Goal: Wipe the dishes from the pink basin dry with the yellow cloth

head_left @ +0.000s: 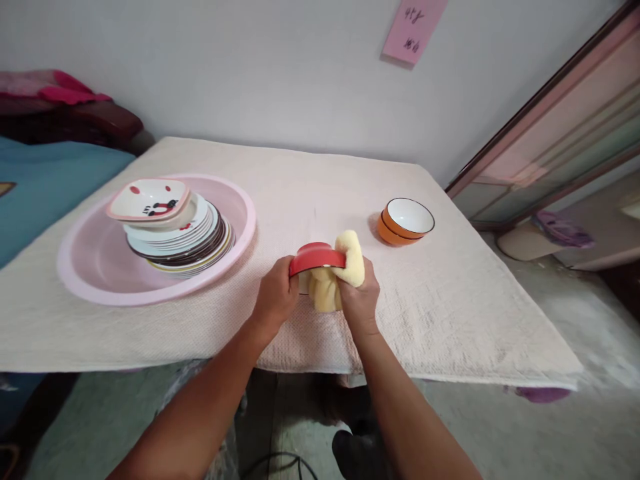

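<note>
A red bowl is held up on its side above the front of the table, its rim toward me. My left hand is closed on the bowl's left edge. On the other side, my right hand grips a pale yellow cloth that is folded over the bowl's right rim. Part of the cloth hangs below the bowl, against its inner side. The fingers of my right hand are mostly hidden behind the cloth and bowl.
Two stacked orange bowls with white insides stand to the right. At left, a pink basin holds a stack of plates topped by a cat-patterned bowl. A cream cloth covers the table; a wall rises behind.
</note>
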`<act>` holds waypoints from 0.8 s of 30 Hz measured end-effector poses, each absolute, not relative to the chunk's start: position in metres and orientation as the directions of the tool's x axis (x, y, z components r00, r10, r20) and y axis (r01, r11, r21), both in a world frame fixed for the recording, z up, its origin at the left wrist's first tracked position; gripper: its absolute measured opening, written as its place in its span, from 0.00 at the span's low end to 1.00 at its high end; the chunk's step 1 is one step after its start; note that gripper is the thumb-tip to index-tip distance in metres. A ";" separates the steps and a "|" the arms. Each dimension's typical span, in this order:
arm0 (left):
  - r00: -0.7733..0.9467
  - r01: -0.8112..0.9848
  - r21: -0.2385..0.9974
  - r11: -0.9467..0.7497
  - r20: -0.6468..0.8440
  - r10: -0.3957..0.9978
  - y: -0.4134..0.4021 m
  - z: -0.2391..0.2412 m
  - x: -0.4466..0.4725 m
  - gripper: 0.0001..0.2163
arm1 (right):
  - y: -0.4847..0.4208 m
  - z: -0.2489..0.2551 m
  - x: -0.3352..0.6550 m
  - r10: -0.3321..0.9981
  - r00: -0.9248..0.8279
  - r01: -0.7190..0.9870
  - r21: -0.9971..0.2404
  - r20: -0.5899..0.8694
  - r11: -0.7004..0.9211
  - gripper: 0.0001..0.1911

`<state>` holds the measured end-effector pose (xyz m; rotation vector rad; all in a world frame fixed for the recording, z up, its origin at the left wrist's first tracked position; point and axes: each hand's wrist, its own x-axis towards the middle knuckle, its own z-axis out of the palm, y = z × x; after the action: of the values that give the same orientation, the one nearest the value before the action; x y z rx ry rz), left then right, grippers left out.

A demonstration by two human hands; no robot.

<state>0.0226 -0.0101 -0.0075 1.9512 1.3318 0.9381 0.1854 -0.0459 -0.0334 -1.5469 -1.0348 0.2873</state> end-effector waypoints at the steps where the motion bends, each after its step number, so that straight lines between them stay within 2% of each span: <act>1: 0.206 0.478 0.827 -0.295 0.221 0.953 -0.010 -0.008 0.025 0.10 | -0.045 -0.035 0.180 0.745 0.596 0.365 -0.927 0.300 0.081 0.23; 5: 0.043 0.157 0.975 -0.156 0.151 0.988 -0.010 -0.014 0.037 0.12 | -0.041 -0.035 0.160 0.816 0.577 -0.029 -0.998 0.031 0.058 0.18; 8: 0.136 0.040 0.999 -0.029 0.023 0.990 -0.008 -0.022 0.042 0.13 | -0.042 -0.031 0.163 0.818 0.573 -0.155 -0.987 -0.058 0.038 0.17; 10: 0.236 0.100 0.995 -0.010 -0.014 0.972 -0.006 -0.026 0.042 0.13 | -0.043 -0.028 0.174 0.765 0.644 -0.065 -0.998 -0.023 0.025 0.17; 12: 0.250 0.217 0.969 -0.114 0.058 0.966 -0.006 -0.027 0.039 0.14 | -0.046 -0.027 0.186 0.710 0.695 0.145 -0.989 0.118 0.022 0.18; 15: 0.245 0.411 0.856 -0.315 0.229 0.942 -0.007 -0.024 0.032 0.19 | -0.051 -0.026 0.197 0.718 0.574 0.501 -0.862 0.394 0.073 0.21; 17: 0.273 0.481 0.798 -0.363 0.257 0.927 -0.008 -0.021 0.027 0.16 | -0.053 -0.026 0.197 0.734 0.460 0.631 -0.765 0.500 0.126 0.22; 20: 0.255 0.459 0.806 -0.375 0.285 0.924 -0.008 -0.017 0.026 0.12 | -0.054 -0.027 0.191 0.737 0.440 0.634 -0.758 0.514 0.150 0.24; 22: 0.205 0.378 0.846 -0.376 0.320 0.925 -0.008 -0.015 0.028 0.10 | -0.052 -0.029 0.185 0.750 0.511 0.509 -0.851 0.420 0.130 0.26; 24: 0.132 0.265 0.898 -0.352 0.327 0.936 -0.009 -0.013 0.032 0.07 | -0.050 -0.030 0.180 0.773 0.577 0.297 -0.949 0.263 0.101 0.26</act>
<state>0.0320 -0.0088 -0.0128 1.7278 1.1665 1.2465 0.1802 -0.0496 -0.0302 -1.4795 -0.9616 0.4472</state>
